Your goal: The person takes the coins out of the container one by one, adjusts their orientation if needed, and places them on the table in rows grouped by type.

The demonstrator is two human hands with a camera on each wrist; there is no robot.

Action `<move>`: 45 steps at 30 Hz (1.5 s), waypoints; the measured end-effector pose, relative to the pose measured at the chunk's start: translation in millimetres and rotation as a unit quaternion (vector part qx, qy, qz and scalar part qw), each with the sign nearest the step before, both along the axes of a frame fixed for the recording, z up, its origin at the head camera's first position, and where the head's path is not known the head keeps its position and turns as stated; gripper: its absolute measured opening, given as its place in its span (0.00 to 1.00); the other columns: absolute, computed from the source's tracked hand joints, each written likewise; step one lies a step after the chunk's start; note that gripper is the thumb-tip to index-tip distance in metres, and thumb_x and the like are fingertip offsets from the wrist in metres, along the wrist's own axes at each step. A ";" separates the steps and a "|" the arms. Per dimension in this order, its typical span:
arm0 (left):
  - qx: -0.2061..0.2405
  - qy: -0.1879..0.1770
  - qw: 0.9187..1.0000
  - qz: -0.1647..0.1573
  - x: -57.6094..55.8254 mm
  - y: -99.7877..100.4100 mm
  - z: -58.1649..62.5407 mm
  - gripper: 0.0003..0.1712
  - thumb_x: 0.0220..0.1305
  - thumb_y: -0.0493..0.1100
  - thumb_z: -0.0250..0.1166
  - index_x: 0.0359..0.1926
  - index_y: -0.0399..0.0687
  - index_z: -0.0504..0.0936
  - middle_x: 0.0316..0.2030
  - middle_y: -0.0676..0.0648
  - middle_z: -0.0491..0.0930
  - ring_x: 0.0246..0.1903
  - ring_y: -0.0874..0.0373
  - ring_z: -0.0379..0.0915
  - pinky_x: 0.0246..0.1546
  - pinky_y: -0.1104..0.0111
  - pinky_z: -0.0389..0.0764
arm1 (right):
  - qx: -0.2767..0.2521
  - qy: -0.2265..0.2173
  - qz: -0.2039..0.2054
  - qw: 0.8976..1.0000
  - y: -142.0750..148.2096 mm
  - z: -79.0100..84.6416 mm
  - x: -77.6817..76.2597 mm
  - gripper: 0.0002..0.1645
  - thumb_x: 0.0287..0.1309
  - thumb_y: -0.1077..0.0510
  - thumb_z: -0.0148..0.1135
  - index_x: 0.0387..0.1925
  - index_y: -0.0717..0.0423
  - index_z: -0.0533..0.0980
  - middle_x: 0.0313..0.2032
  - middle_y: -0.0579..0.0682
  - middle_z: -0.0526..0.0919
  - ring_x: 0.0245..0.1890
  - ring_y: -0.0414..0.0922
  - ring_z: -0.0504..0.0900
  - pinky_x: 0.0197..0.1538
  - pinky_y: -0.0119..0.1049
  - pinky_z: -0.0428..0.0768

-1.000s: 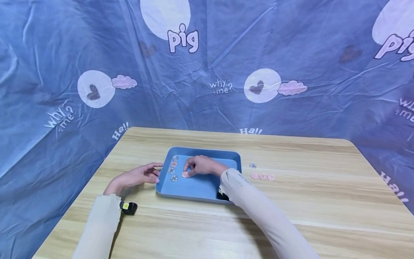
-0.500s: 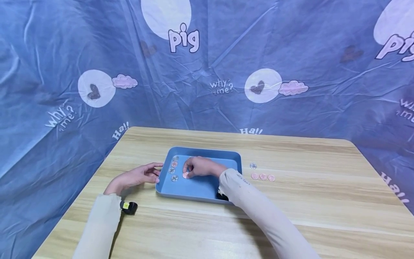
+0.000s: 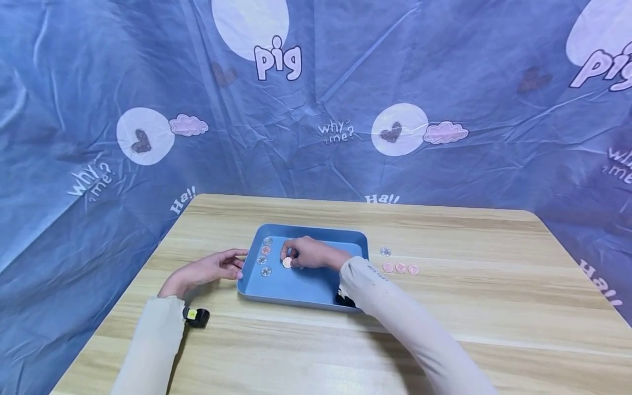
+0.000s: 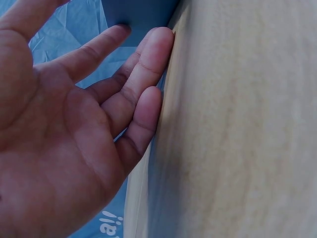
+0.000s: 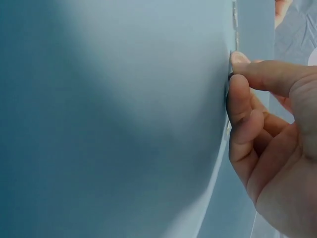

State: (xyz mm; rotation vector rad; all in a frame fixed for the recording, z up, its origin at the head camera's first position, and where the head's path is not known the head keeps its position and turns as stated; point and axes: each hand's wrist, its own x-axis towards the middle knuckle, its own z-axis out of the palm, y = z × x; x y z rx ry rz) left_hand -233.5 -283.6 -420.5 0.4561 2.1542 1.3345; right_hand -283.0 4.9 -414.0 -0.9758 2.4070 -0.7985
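A shallow blue tray (image 3: 301,301) lies on the table. Over its floor my right hand (image 3: 312,253) pinches a copper-coloured coin (image 3: 287,263) between thumb and fingers, the coin tipped up. In the right wrist view only a dark edge of the coin shows between the fingertips (image 5: 238,84). Along the tray's left side run several coins, among them a silver coin (image 3: 266,271) and a copper one (image 3: 266,250). My left hand (image 3: 212,267) rests at the tray's left wall with loosely bent fingers, and in the left wrist view a fingertip meets the wall (image 4: 141,20).
Right of the tray, a silver coin (image 3: 385,252) lies behind a short row of copper coins (image 3: 401,268) on the wooden table (image 3: 276,356). A blue printed cloth (image 3: 316,153) hangs behind the table. A black wrist device (image 3: 197,318) sits beside the left sleeve.
The copper coin, flat on the tray floor under the right fingertips before, is now tilted up in their pinch and slightly farther right. The left hand keeps its place.
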 end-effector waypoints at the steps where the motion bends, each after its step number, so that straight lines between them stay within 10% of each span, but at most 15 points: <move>1: 0.000 0.001 1.000 -0.001 0.2 0.1 -0.4 0.43 0.64 0.41 0.65 0.71 0.30 0.52 0.55 0.31 0.70 0.49 0.60 0.70 0.50 0.79 0.72 | 0.002 -0.005 -0.002 1.000 0.5 0.6 0.5 0.10 0.61 0.68 0.59 0.40 0.51 0.77 0.29 0.47 0.82 0.24 0.37 0.76 0.28 0.27 0.74; 16: 0.009 -0.007 1.000 0.000 0.5 0.2 -0.2 0.44 0.64 0.42 0.65 0.71 0.29 0.52 0.55 0.32 0.70 0.48 0.63 0.71 0.49 0.79 0.73 | -0.061 -0.062 -0.004 0.996 18.0 35.1 -4.7 0.11 0.64 0.67 0.54 0.47 0.57 0.76 0.37 0.64 0.82 0.24 0.44 0.77 0.37 0.46 0.81; 22: 0.009 -0.004 1.000 -0.002 -0.9 0.8 -0.4 0.43 0.63 0.41 0.65 0.71 0.29 0.52 0.54 0.34 0.70 0.46 0.63 0.71 0.49 0.79 0.74 | -0.097 -0.088 -0.028 0.991 40.6 50.3 -7.3 0.14 0.63 0.68 0.52 0.50 0.59 0.74 0.32 0.66 0.80 0.27 0.60 0.78 0.27 0.39 0.75; 30: 0.017 -0.005 1.000 -0.010 -0.3 -0.9 -2.1 0.43 0.65 0.40 0.64 0.71 0.28 0.51 0.56 0.31 0.68 0.47 0.64 0.71 0.49 0.79 0.74 | -0.140 -0.102 -0.045 0.984 85.1 64.7 -6.9 0.17 0.61 0.67 0.54 0.52 0.62 0.72 0.28 0.57 0.80 0.22 0.43 0.75 0.24 0.33 0.71; 45: 0.016 0.004 1.000 -0.012 0.7 -0.6 -1.7 0.42 0.65 0.41 0.63 0.71 0.27 0.51 0.56 0.29 0.68 0.48 0.65 0.70 0.49 0.79 0.75 | -0.137 -0.101 -0.100 0.980 186.9 45.2 8.2 0.14 0.63 0.65 0.56 0.50 0.64 0.70 0.27 0.54 0.79 0.21 0.42 0.74 0.23 0.30 0.70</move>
